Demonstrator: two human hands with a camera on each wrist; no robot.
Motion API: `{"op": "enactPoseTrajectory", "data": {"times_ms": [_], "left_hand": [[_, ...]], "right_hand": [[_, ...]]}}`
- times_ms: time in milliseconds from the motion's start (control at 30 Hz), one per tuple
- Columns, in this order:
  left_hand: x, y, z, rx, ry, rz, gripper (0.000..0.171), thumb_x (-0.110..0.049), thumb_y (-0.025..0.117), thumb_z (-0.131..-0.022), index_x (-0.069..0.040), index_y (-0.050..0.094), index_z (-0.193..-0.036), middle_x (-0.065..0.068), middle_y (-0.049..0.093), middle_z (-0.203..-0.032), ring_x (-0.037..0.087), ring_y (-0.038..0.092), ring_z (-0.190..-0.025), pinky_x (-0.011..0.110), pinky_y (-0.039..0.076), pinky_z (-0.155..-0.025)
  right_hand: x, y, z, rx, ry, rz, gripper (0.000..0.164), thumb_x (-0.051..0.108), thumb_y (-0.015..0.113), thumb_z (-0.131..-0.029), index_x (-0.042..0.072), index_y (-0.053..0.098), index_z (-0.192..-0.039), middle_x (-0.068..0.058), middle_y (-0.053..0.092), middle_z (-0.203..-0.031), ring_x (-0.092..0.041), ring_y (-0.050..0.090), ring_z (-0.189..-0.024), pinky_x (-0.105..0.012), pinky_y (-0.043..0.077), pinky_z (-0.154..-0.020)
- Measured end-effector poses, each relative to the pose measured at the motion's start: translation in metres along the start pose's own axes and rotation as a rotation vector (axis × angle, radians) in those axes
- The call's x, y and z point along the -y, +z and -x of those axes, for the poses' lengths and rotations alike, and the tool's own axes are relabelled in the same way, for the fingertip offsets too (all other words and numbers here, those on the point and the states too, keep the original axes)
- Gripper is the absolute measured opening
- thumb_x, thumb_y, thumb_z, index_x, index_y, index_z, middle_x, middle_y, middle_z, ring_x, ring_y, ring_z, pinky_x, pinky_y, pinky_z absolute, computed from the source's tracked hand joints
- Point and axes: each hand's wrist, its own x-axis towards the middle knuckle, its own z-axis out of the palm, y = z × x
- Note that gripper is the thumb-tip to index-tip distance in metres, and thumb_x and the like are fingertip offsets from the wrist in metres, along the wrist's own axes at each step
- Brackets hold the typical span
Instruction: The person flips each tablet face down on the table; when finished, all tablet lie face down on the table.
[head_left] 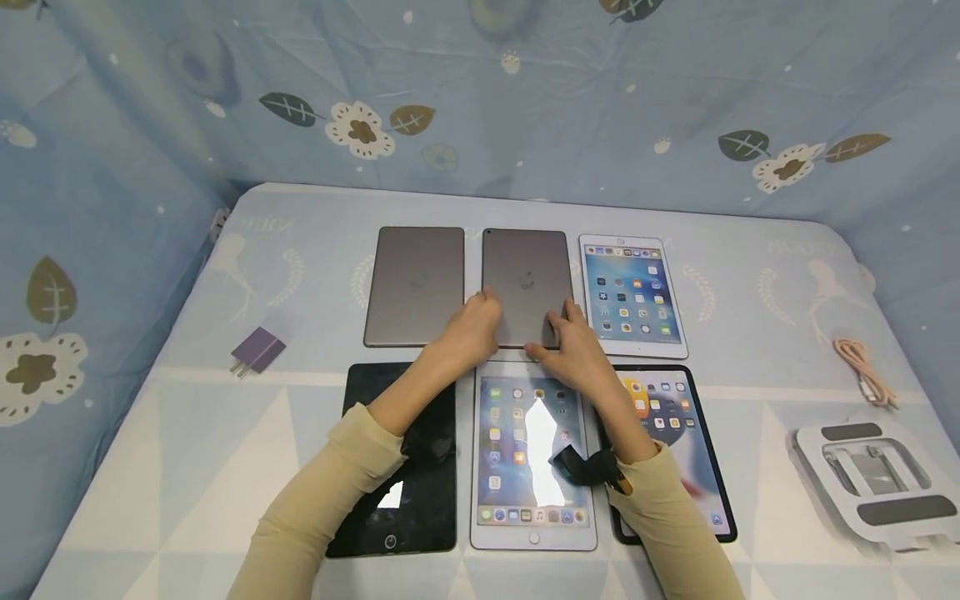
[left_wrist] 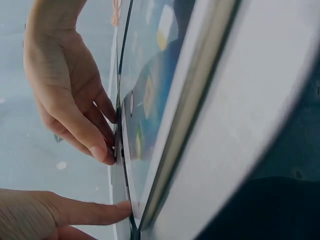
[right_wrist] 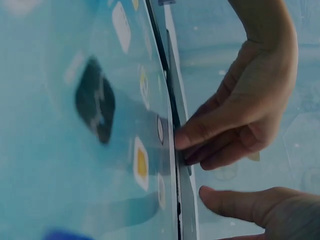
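Observation:
Face-down in the middle of the back row lies a grey tablet [head_left: 527, 275] with a logo on its back. In the head view my left hand [head_left: 474, 323] touches its lower left side. My right hand [head_left: 573, 346] rests at its lower right corner, thumb and fingers spread apart. The left wrist view shows the right hand [left_wrist: 70, 95] with fingertips against the tablet's edge. In the right wrist view the left hand's fingertips [right_wrist: 187, 137] meet the edge too. Just nearer me is a white tablet [head_left: 534, 467] with its screen lit.
Another grey tablet [head_left: 415, 283] lies to the left, a white tablet [head_left: 632, 292] to the right. In front are a black tablet [head_left: 420, 525] and a dark-rimmed tablet [head_left: 701, 467]. A purple plug adapter [head_left: 258, 350], a coiled cable [head_left: 862, 367] and a white stand [head_left: 877, 479] lie outward.

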Motion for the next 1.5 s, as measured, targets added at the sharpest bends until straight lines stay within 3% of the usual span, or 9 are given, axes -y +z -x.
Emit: {"op": "enactPoseTrajectory", "data": {"times_ms": [200, 433, 667, 767, 900, 1000, 1067, 1333, 1500], "left_hand": [[0.002, 0.002, -0.006, 0.036, 0.018, -0.013, 0.074, 0.008, 0.069, -0.076, 0.023, 0.03, -0.137, 0.038, 0.042, -0.138, 0.045, 0.054, -0.12, 0.039, 0.051, -0.097], [0.001, 0.001, -0.007, 0.065, 0.056, -0.05, 0.069, 0.009, 0.065, -0.078, 0.021, 0.033, -0.138, 0.036, 0.042, -0.138, 0.043, 0.054, -0.121, 0.037, 0.054, -0.092], [-0.021, 0.003, -0.012, 0.115, 0.133, -0.04, 0.067, -0.008, 0.068, -0.087, 0.014, 0.035, -0.14, 0.029, 0.035, -0.149, 0.037, 0.037, -0.139, 0.037, 0.038, -0.111], [-0.034, 0.006, -0.018, 0.113, 0.188, -0.022, 0.06, -0.016, 0.071, -0.087, 0.012, 0.046, -0.134, 0.026, 0.041, -0.146, 0.035, 0.046, -0.132, 0.035, 0.043, -0.106], [-0.052, 0.011, -0.027, 0.117, 0.245, -0.004, 0.04, -0.019, 0.072, -0.086, 0.006, 0.061, -0.115, 0.019, 0.059, -0.129, 0.027, 0.063, -0.108, 0.029, 0.054, -0.089], [-0.064, 0.018, -0.034, 0.118, 0.28, -0.008, 0.034, -0.02, 0.074, -0.084, 0.002, 0.063, -0.107, 0.012, 0.064, -0.108, 0.019, 0.062, -0.086, 0.025, 0.053, -0.074], [-0.071, 0.024, -0.039, 0.12, 0.303, -0.013, 0.032, -0.02, 0.074, -0.084, 0.002, 0.063, -0.104, 0.01, 0.063, -0.101, 0.017, 0.059, -0.082, 0.023, 0.052, -0.069], [-0.087, 0.042, -0.054, 0.099, 0.333, -0.15, 0.023, -0.013, 0.073, -0.082, -0.003, 0.068, -0.102, 0.017, 0.063, -0.12, 0.021, 0.066, -0.094, 0.022, 0.055, -0.072], [-0.091, 0.042, -0.06, 0.097, 0.312, -0.149, 0.016, -0.014, 0.076, -0.08, -0.005, 0.069, -0.091, 0.021, 0.063, -0.124, 0.03, 0.064, -0.111, 0.022, 0.056, -0.069]], "right_hand": [[-0.002, -0.005, 0.0, 0.011, 0.007, -0.03, 0.073, 0.029, 0.066, -0.089, -0.014, 0.037, -0.14, -0.038, 0.012, -0.153, -0.052, 0.017, -0.141, -0.06, 0.027, -0.111], [-0.005, -0.008, -0.002, 0.032, 0.022, -0.036, 0.074, 0.031, 0.065, -0.09, -0.011, 0.035, -0.142, -0.035, 0.013, -0.154, -0.052, 0.017, -0.141, -0.061, 0.027, -0.112], [-0.015, -0.025, 0.0, 0.003, 0.053, -0.034, 0.082, 0.031, 0.064, -0.09, -0.007, 0.022, -0.149, -0.033, 0.016, -0.155, -0.051, 0.018, -0.142, -0.065, 0.021, -0.112], [-0.023, -0.034, 0.003, -0.018, 0.055, -0.034, 0.081, 0.031, 0.063, -0.091, -0.007, 0.022, -0.149, -0.031, 0.017, -0.155, -0.05, 0.018, -0.142, -0.063, 0.021, -0.113], [-0.037, -0.047, 0.008, -0.041, 0.074, -0.024, 0.077, 0.03, 0.063, -0.091, -0.006, 0.027, -0.148, -0.028, 0.02, -0.156, -0.048, 0.019, -0.143, -0.061, 0.021, -0.114], [-0.05, -0.054, 0.013, -0.05, 0.119, -0.008, 0.076, 0.031, 0.063, -0.091, -0.004, 0.028, -0.148, -0.028, 0.021, -0.155, -0.049, 0.02, -0.142, -0.062, 0.021, -0.113], [-0.059, -0.058, 0.017, -0.056, 0.152, 0.008, 0.076, 0.031, 0.063, -0.091, -0.005, 0.027, -0.148, -0.031, 0.021, -0.154, -0.051, 0.02, -0.141, -0.064, 0.021, -0.112], [-0.096, -0.077, 0.028, -0.043, 0.206, 0.04, 0.084, 0.03, 0.066, -0.088, -0.01, 0.022, -0.148, -0.035, 0.019, -0.152, -0.055, 0.02, -0.138, -0.065, 0.023, -0.11], [-0.11, -0.083, 0.028, -0.024, 0.265, 0.052, 0.091, 0.032, 0.069, -0.085, -0.015, 0.02, -0.146, -0.036, 0.016, -0.152, -0.055, 0.019, -0.139, -0.064, 0.023, -0.11]]}}
